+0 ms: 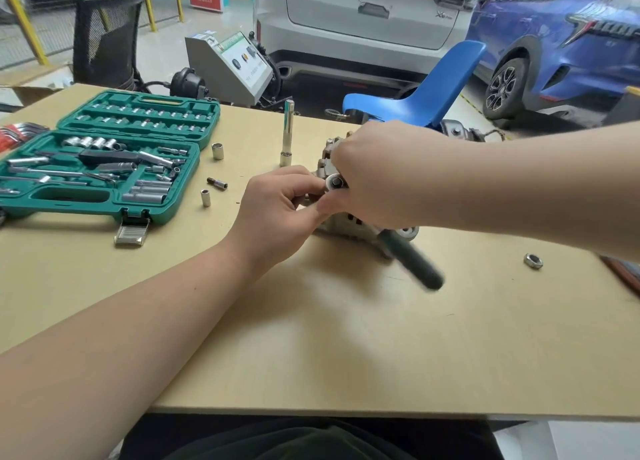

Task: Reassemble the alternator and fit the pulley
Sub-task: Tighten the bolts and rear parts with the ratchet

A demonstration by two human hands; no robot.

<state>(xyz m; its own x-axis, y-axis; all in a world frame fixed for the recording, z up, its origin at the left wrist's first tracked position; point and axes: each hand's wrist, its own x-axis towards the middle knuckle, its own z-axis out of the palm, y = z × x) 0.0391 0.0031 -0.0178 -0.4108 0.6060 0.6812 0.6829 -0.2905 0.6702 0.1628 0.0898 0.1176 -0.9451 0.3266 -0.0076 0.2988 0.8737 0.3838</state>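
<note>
The grey metal alternator (349, 224) stands on the wooden table (311, 338), mostly hidden behind both hands. My right hand (377, 172) grips the head of a ratchet (335, 182) set on the alternator; its dark green handle (414, 262) points toward me and is blurred. My left hand (280, 210) pinches the alternator's near left side just under the ratchet head. A loose hex nut (533, 260) lies on the table to the right.
An open green socket set case (104, 161) sits at the left. An upright extension bar (287, 134) and several loose sockets (217, 150) stand between case and alternator. A blue chair (429, 92) and parked cars are beyond the table's far edge.
</note>
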